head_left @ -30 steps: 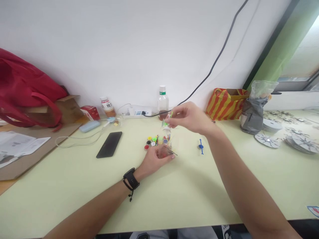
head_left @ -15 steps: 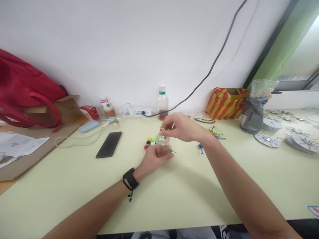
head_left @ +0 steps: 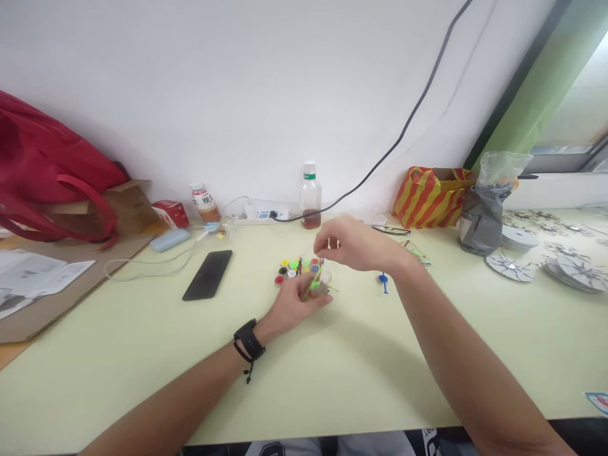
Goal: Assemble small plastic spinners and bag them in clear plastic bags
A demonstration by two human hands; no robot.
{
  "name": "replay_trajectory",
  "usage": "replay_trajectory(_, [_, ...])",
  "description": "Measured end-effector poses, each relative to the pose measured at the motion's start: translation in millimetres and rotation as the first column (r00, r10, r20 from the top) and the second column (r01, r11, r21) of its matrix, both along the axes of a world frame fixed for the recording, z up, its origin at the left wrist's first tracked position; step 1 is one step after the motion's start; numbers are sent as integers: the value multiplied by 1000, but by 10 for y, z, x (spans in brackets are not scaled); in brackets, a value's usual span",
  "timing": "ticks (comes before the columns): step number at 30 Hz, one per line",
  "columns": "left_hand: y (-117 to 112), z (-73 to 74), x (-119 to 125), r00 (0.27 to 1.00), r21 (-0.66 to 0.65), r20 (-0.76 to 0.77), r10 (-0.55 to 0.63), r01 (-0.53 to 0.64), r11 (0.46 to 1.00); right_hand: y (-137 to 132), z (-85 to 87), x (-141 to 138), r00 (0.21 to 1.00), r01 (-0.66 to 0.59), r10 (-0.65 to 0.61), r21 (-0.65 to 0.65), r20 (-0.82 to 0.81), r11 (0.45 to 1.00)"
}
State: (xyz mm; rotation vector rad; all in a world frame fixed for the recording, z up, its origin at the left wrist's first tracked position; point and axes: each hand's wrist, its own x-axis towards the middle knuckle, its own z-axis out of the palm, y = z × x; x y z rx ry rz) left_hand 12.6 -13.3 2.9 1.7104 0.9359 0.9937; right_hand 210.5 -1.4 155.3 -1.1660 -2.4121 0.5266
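Steadiness first: keep left grip (head_left: 295, 303) closed around clear plastic bag (head_left: 325, 275), low over worktop (head_left: 294, 399), and work lightly with right grip (head_left: 349, 242) from above, so as not to tug film askew. Bright green piece (head_left: 315, 285) in or against bag, within curve of left grip, below right grip; latter bunched narrow, anything pinched there too small to tell.

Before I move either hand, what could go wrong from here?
The left hand curls close beside the small round pieces, so a sideways shift might scatter them. In this view the wrist of the right hand partly hides the blue piece, so lowering that hand could knock it. The green part at the left hand's fingers could slip; how firmly it is held, I cannot tell.
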Motion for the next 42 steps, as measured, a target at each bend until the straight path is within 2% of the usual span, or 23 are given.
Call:
replay_trajectory(3, [-6,-4,5,999,-28,-13,-32,32,999,-17,7,30,1000,10,-10,8,17,1000])
replay_trajectory(7, [-20,-38,14,991,-56,121,-54,62,997,-52,56,70,1000,4,-3,118,-14,993])
replay_trajectory(10, [-45,-32,19,979,-52,187,-79,90,995,-30,113,147,995,5,12,164,-102,986])
replay_trajectory(12, [-64,-15,23,982,-49,138,-130,137,989,51,114,271,989,76,-55,149,-140,986])
replay_trajectory(14, [-76,-2,24,981,-52,119,-151,158,986,194,50,469,976,213,-203,125,-82,969])
replay_trajectory(16, [-76,-3,17,976,-64,158,-148,159,985,374,-85,716,949,291,-292,27,118,956])
replay_trajectory(17, [-73,-9,11,974,-72,172,-149,163,984,466,-173,841,926,309,-278,-87,256,947])
replay_trajectory(19, [-62,-28,-4,972,-109,140,-189,205,973,628,-365,1056,883,334,-168,-336,439,880])
replay_trajectory(21, [-53,-50,-14,972,-157,94,-215,228,961,749,-548,1189,878,309,-23,-527,479,792])
replay_trajectory(23, [-48,-65,-14,977,-189,81,-195,207,960,832,-694,1239,879,283,52,-607,474,742])
replay_trajectory(25, [-48,-63,-6,984,-194,82,-160,173,966,885,-789,1238,875,288,72,-632,480,719])
replay_trajectory(30, [-58,-13,8,984,-199,132,-117,142,970,909,-831,1236,912,280,25,-667,408,690])
replay_trajectory(32, [-61,-1,2,986,-211,125,-106,131,969,879,-789,1243,934,279,-35,-660,357,697])
replay_trajectory(34, [-63,-1,-6,988,-231,117,-101,126,965,829,-709,1227,963,243,-105,-624,249,742])
replay_trajectory(37, [-68,-12,-18,985,-283,135,-110,144,948,710,-511,1126,987,34,-111,-516,-119,856])
replay_trajectory(39, [-71,-15,-21,982,-298,149,-117,158,941,596,-342,1006,927,-113,-46,-393,-372,913])
replay_trajectory(42, [-70,-14,-18,980,-270,150,-129,166,948,392,-99,779,843,-156,25,-200,-537,967])
